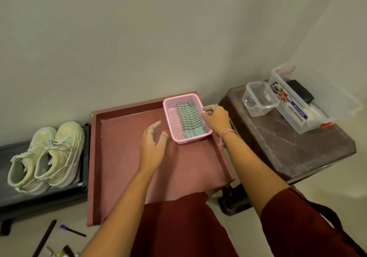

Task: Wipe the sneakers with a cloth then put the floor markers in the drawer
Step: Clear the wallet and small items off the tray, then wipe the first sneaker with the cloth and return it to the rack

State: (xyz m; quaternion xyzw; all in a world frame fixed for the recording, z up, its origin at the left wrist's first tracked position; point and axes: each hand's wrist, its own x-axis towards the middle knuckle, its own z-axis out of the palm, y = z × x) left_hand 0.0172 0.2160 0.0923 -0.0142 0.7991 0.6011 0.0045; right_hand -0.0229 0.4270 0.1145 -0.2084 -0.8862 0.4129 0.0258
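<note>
- Right hand (215, 117) grips the rim of a pink basket (170, 117) holding a folded striped cloth (189, 120), inside a red drawer (123, 157).
- Left hand (153, 139) hovers open beside the basket.
- Pale sneakers (47, 155) sit on a dark rack (85, 157), left.
- A marker (72, 230) lies on the floor.

- Setting: a corner of a home, with plain painted walls (139, 38) meeting a pale tiled floor (321, 193).
- Domestic evidence: worn sneakers (47, 155) on a low dark rack (39, 197); clear plastic storage boxes (297, 102) on a brown stool (288, 147).
- Further evidence: an open reddish drawer (123, 157) holding a pink basket (178, 105).
</note>
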